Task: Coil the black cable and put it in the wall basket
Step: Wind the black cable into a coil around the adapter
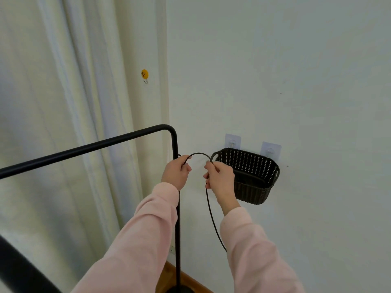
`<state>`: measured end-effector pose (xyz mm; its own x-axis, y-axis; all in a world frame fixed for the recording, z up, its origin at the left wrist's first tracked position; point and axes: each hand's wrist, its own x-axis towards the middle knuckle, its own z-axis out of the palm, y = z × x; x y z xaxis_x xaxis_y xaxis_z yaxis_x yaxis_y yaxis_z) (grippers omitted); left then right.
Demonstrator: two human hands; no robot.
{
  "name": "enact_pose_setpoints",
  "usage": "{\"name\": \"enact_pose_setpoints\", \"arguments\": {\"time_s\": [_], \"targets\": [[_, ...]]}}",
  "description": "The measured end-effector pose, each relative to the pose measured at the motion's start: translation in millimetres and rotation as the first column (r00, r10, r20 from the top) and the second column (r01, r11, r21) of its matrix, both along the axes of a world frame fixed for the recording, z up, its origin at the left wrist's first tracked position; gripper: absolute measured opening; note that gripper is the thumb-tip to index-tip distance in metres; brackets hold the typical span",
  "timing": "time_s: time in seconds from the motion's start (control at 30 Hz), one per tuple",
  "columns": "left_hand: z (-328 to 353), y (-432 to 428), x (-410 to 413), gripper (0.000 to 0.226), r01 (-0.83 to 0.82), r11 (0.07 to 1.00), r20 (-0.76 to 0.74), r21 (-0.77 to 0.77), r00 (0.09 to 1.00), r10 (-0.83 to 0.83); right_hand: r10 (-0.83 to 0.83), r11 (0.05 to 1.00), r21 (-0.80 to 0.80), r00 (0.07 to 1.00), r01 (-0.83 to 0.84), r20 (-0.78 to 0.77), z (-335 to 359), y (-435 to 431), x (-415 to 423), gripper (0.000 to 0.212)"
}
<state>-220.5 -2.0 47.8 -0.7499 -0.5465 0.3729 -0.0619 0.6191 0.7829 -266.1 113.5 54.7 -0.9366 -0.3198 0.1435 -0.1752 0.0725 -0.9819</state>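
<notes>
Gripping black cable (198, 153) w/ L hand (176, 172) & R hand (221, 176), fingers curled round it, arch between. Best keep loops even, no twist, feeding tail from 6 o'clock; wall basket (251, 193) at 3 o'clock.

Thin black cable (198, 153) arches just left of the dark woven wall basket (249, 176).

cable (212, 218): plain black, nothing printed on it as far as I can see
basket (249, 187): super dark brown, woven look, rows of tiny pale gaps up top
rack (84, 148): matte black
sleeves (143, 229): pale pink
curtain (63, 81): cream
wall hook (144, 74): yellow, black doodle
wall (296, 81): off-white
floor (169, 274): orangey wood
</notes>
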Motion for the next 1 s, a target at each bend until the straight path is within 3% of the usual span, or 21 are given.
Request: {"name": "enact_pose_setpoints", "arguments": {"time_s": [0.17, 0.33, 0.4, 0.63, 0.73, 1.0], "targets": [[0, 9, 0, 0.031, 0.073, 0.997, 0.029, 0.036, 0.997, -0.074, -0.005, 0.974, -0.226, 0.999, 0.012, 0.032, 12, -3, 1, 0.029], [-3, 15, 1, 0.056, 0.174, 0.984, -0.002, 0.038, 0.985, -0.174, 0.061, 0.920, -0.389, 0.998, -0.046, 0.026, 24, -6, 5, 0.022], [-3, 17, 3, 0.055, 0.186, 0.982, -0.030, 0.033, 0.982, -0.185, 0.079, 0.898, -0.437, 0.996, -0.059, 0.028, 28, -8, 7, 0.016], [-6, 15, 1, 0.035, 0.189, 0.982, -0.064, 0.022, 0.980, -0.187, 0.119, 0.873, -0.479, 0.992, -0.087, 0.036, 37, -18, 7, 0.012], [-4, 21, -1, 0.027, 0.118, 0.992, -0.081, 0.048, 0.990, -0.114, 0.135, 0.867, -0.488, 0.990, -0.095, 0.047, 36, -22, 10, 0.009], [1, 15, -5, 0.027, 0.022, 0.993, -0.114, 0.116, 0.993, -0.008, 0.185, 0.858, -0.499, 0.980, -0.124, 0.073, 37, -21, 11, 0.009]]}}
